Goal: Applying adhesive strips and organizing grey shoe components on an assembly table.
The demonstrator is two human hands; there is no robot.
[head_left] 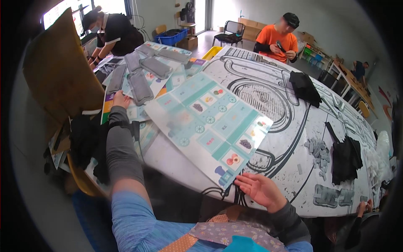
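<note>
Teal-white fruit-printed sheet (205,122) — right hand (261,190) unfurled, empty — left hand (121,100), grip unclear

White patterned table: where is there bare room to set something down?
The table looks bare between the large printed sheet, folded black cloth and gray scraps, and between the right hand and the gray pads by the near edge. It is crowded on the left, where other gray pads lie on overlapping printed sheets.

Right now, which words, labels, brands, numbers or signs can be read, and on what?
None legibly.
Large printed sheet by the right hand: pink characters, too small and blurred.
Sheets under the gray pads: print too small.
Red wall marking: too unclear to read.
</note>
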